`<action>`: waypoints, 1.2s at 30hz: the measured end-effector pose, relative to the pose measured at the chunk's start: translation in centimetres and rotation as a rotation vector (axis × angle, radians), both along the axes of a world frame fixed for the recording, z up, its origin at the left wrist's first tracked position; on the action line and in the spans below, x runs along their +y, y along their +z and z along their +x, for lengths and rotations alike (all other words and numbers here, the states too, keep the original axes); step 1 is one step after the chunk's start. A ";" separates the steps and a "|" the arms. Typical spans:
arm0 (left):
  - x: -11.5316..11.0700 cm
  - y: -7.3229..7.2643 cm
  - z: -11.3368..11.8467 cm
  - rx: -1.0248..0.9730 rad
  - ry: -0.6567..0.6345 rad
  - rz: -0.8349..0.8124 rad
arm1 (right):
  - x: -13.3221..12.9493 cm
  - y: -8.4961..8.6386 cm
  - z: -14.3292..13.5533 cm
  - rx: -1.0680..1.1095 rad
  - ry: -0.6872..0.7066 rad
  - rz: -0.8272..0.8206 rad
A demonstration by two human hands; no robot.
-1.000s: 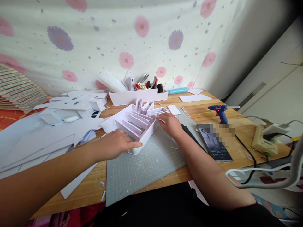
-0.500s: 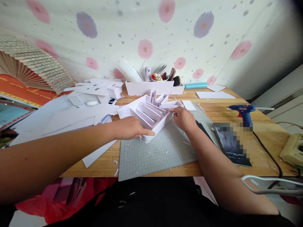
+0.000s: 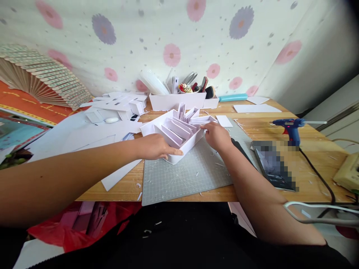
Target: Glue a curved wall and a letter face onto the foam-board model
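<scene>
A white box (image 3: 188, 148) of paper board, with several thin upright strips (image 3: 179, 130) inside, sits at an angle on the grey cutting mat (image 3: 185, 179). My left hand (image 3: 153, 146) is at its near left corner, the index finger stretched along the rim and the other fingers curled against the wall. At the right wall, my right hand (image 3: 216, 135) has its fingers bent, the index fingertip on the rim. Both hands hold the box by its walls; the thumbs are mostly hidden. Smaller open white compartments (image 3: 193, 114) stand at the box's far end.
A blue glue gun (image 3: 291, 129) stands on the right, its black cord running down past a dark tablet-like device (image 3: 273, 166). White board pieces (image 3: 117, 106) pile up at the left. Behind stands a long white organizer (image 3: 178, 101) with tools. Paper scraps litter the wooden table (image 3: 117, 192).
The whole view has shifted slightly, with the table sitting a little higher in the picture. Both hands stay at the same places on the box.
</scene>
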State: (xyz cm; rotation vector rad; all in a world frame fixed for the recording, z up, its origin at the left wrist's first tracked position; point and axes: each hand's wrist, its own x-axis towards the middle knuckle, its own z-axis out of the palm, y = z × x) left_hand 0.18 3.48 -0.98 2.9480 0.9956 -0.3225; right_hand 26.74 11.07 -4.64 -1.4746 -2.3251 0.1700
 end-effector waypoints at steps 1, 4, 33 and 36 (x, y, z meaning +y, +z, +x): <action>0.0 0.0 0.0 0.002 -0.001 -0.001 | 0.0 0.0 0.0 -0.002 -0.001 -0.005; -0.1 -0.1 0.0 -0.016 -0.007 -0.007 | 0.0 0.1 0.0 -0.012 -0.001 -0.014; -0.6 0.8 1.0 -0.120 -0.011 -0.082 | 0.0 -0.3 -0.1 -0.033 -0.010 0.034; -0.7 1.0 1.2 -0.062 -0.010 -0.065 | -0.1 -0.2 -0.2 -0.040 -0.009 0.036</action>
